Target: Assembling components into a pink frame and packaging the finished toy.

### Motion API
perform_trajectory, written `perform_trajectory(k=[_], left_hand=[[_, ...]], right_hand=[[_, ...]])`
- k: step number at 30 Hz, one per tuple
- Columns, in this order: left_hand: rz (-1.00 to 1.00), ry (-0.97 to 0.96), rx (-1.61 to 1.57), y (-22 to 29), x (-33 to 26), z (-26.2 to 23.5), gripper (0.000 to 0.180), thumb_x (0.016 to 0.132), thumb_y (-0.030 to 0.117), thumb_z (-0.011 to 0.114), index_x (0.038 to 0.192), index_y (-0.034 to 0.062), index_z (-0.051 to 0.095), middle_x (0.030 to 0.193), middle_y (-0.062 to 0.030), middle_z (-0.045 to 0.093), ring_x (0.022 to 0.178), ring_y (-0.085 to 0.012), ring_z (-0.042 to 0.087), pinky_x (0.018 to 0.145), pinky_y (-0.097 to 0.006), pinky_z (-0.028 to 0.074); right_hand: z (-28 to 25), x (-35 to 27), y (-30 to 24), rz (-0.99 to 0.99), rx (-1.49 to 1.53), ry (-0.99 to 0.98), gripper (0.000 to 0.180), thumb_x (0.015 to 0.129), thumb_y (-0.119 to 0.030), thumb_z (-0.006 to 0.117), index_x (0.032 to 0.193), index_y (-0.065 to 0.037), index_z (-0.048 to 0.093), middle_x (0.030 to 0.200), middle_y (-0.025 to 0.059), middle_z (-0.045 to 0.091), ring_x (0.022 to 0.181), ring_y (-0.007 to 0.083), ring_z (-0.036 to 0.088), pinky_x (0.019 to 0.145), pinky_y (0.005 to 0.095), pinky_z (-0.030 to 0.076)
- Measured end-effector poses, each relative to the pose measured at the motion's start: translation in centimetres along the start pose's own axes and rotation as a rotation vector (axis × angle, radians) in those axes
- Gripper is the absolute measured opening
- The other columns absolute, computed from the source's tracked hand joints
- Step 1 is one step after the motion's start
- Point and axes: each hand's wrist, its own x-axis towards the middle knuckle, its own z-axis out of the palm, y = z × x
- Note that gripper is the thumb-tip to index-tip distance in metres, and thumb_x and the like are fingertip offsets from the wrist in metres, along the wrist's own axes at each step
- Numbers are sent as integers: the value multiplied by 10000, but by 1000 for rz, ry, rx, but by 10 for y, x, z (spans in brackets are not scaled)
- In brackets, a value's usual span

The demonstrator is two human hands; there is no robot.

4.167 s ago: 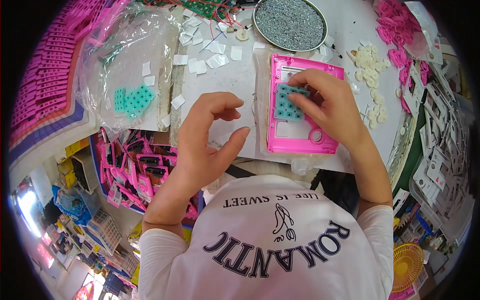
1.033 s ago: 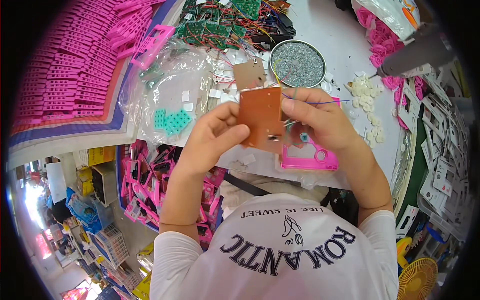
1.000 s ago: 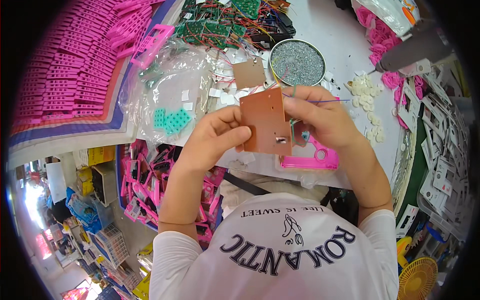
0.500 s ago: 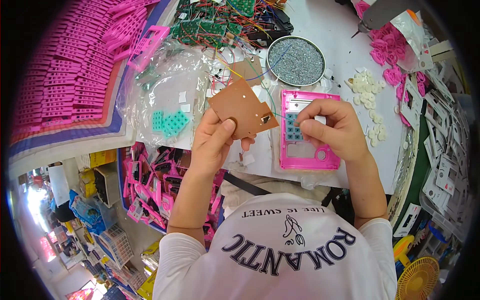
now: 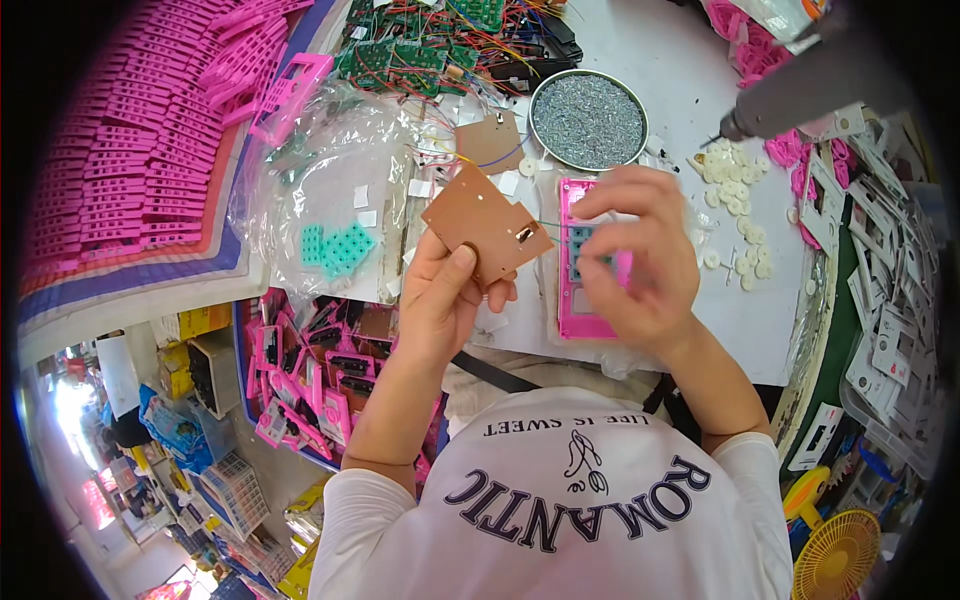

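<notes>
While the left hand point(image 5: 440, 300) grips a brown circuit board point(image 5: 480, 220) by its lower edge, thumb on the near face, the board is held up, tilted, above the worktop point(image 5: 640, 40), just left of a pink casing point(image 5: 585, 326). The right hand point(image 5: 642, 260), blurred, is over that casing with its fingers parted and bent, no object visible between them; whether it touches the teal keypad point(image 5: 577, 240) in the casing, I cannot tell. Beyond the held board lies a second brown board point(image 5: 485, 142), near a round dish point(image 5: 533, 132) of small silvery metal pieces point(image 5: 590, 118). More teal keypads point(image 5: 345, 250) lie to the left, and cream-coloured round parts point(image 5: 730, 180) to the right, beneath a dark grey tool point(image 5: 810, 90). Farther out are wired green circuit boards point(image 5: 415, 65) and, at far left, stacked pink parts point(image 5: 140, 140).
</notes>
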Motion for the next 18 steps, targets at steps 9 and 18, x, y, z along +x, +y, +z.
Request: perform_trajectory(k=[9, 18], left_hand=[[27, 127, 34, 3, 2, 37, 537, 1045, 313, 523, 1461, 22, 349, 1199, -268, 641, 806, -299, 736, 633, -348, 627], [137, 136, 265, 8, -2, 13, 486, 1086, 304, 449, 1444, -1, 324, 1147, -229, 679, 873, -292, 745, 706, -402, 646]], right_hand=[[8, -13, 0, 662, 631, -244, 103, 856, -9, 697, 943, -32, 646, 1013, 90, 697, 926, 173, 667, 766, 304, 531], [-45, -54, -8, 835, 662, -96, 82, 908, -14, 695, 955, 3, 631, 878, 83, 698, 776, 139, 684, 699, 275, 550]])
